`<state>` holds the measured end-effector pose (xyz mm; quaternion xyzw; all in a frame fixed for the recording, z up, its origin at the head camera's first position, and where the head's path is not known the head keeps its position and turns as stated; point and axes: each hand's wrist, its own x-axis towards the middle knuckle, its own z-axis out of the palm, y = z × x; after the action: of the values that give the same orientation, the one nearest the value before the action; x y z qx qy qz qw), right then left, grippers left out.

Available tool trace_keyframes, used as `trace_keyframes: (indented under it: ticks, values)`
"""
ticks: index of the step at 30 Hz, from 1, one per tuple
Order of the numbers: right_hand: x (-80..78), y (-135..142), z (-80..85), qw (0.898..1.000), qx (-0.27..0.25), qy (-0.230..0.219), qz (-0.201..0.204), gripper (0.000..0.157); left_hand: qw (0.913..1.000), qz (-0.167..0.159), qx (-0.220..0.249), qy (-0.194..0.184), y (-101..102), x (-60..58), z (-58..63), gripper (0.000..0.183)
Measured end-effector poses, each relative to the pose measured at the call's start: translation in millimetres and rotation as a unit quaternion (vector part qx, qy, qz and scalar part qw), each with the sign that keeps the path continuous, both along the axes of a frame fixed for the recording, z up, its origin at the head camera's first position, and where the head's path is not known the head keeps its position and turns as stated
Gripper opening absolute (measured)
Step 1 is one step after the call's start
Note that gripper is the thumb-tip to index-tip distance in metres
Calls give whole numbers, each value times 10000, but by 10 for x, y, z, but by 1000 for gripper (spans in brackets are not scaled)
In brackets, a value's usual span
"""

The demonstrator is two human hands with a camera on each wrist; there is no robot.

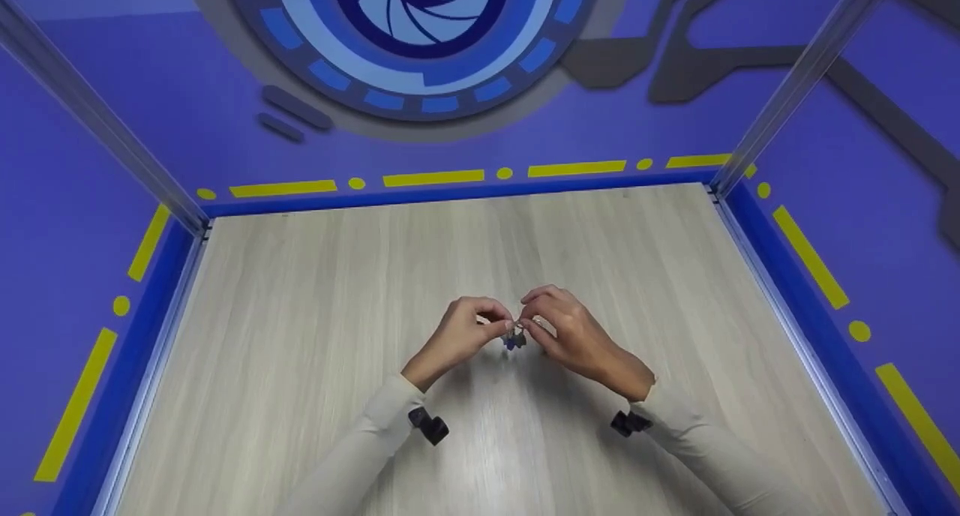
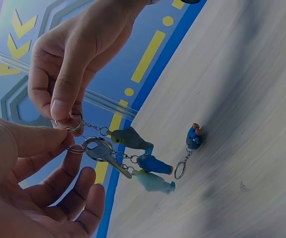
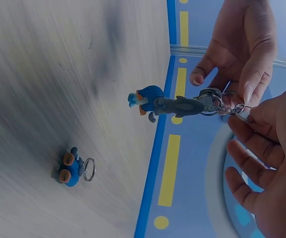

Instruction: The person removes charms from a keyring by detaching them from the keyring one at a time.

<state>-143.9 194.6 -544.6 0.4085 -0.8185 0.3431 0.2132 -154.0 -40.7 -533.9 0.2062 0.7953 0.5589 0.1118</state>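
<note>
Both hands meet above the wooden table, pinching metal rings between thumb and fingers. My left hand [image 1: 459, 334] holds a key ring [image 2: 98, 150] carrying a silver key [image 2: 119, 162]. My right hand [image 1: 576, 337] pinches a smaller split ring [image 3: 242, 113], whose short chain leads to a grey dolphin-like charm [image 3: 182, 106]. A blue figure charm [image 2: 153, 164] and a pale green one [image 2: 155, 182] dangle beside the key in the left wrist view. Fingertips partly cover where the rings meet, so whether they are linked is unclear.
Below the hands, a separate blue figure keychain [image 3: 71, 171] with its own ring [image 3: 89, 169] lies on the table [image 1: 322, 291]. Blue printed panels [image 1: 480, 145] with yellow marks enclose the table at the back and sides, with metal posts [image 1: 795, 88] at the corners.
</note>
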Motion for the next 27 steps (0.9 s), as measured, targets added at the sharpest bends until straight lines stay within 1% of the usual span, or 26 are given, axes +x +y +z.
trace_keyframes:
  ticks: [3,7,10,17,23,27]
  values:
    - [-6,5,-6,9999,-85,-89,0,5,10000,47,80,4,-5,5,-2,6]
    - [-2,6,-8,9997,-200,-107,0,14,9997,102,183,-82,-14,19,3,6]
    - [6,13,-14,9995,-280,-156,-49,17,9995,130,272,-131,-12,28,0,7]
    - [34,-14,-36,9979,-525,-377,-99,16,9982,135,580,-74,-46,59,-18,7]
    - [51,-23,-58,9964,-646,-523,-175,16,9978,111,646,-61,-49,59,-3,10]
    - [62,-21,-73,9959,-718,-515,-202,15,9974,92,692,-150,-28,47,-1,8]
